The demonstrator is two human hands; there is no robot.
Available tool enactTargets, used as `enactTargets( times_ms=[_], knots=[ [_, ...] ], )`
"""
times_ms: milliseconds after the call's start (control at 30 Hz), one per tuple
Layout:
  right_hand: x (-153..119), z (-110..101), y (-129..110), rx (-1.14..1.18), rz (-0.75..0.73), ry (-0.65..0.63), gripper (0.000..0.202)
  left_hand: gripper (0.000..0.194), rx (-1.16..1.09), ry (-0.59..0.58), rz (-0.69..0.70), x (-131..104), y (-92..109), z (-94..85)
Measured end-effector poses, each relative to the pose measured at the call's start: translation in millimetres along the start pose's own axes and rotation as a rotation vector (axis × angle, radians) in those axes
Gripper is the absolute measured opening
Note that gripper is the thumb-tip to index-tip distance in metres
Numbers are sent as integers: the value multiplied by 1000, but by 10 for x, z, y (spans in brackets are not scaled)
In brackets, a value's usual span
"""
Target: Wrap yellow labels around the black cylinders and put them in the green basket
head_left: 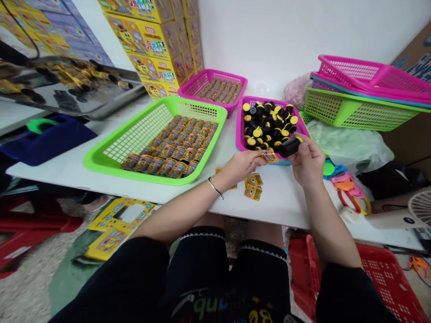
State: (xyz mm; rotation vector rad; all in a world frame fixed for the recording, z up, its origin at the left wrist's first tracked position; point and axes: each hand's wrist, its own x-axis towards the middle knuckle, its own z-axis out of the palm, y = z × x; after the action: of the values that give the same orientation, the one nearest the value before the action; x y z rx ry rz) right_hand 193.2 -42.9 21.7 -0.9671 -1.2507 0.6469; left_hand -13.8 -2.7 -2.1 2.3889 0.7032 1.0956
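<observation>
My left hand (247, 164) pinches a small yellow printed sleeve (269, 155), held flat over the table's front part. In my right hand (307, 162) is a black cup with a yellow end (290, 146), tipped on its side with its dark end towards the sleeve. The two are very close; whether they touch I cannot tell. Behind them stands a pink basket (239, 134) heaped with black and yellow cups (269, 123). Several more printed sleeves (253, 186) lie on the white table below my hands, some partly behind my left wrist.
Left of my hands, a green basket (101, 154) holds rows of wrapped cups (175, 146). Another pink basket (215, 74) with wrapped cups sits behind it. Yellow boxes (151, 45) are stacked at the wall. Nested baskets (360, 107), a plastic bag (350, 143) and a fan (419, 208) stand right.
</observation>
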Motion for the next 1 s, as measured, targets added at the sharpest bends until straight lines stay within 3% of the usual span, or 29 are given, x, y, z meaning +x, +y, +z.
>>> enactTargets(
  times_ms=[200,367,567,700,800,900,1000],
  knots=[
    [-26,26,22,50,31,-127,37,46,-43,37,9,-10,-2,-22],
    [-7,9,25,-33,-103,-85,41,46,-102,25,17,-4,-20,-9],
    [1,-21,70,-34,-93,-121,35,42,-169,87,39,-32,-53,23],
    [1,-14,47,-70,-190,-156,33,45,-145,61,37,-5,-25,-13],
    [9,-38,13,-67,-221,-247,31,49,-236,-6,-16,35,45,-30],
    [24,-87,-32,-85,-170,-324,32,56,-483,-78,-129,61,130,-22],
    [34,-119,-87,-103,-154,-406,34,60,-591,-86,-223,64,169,0]
  ],
)
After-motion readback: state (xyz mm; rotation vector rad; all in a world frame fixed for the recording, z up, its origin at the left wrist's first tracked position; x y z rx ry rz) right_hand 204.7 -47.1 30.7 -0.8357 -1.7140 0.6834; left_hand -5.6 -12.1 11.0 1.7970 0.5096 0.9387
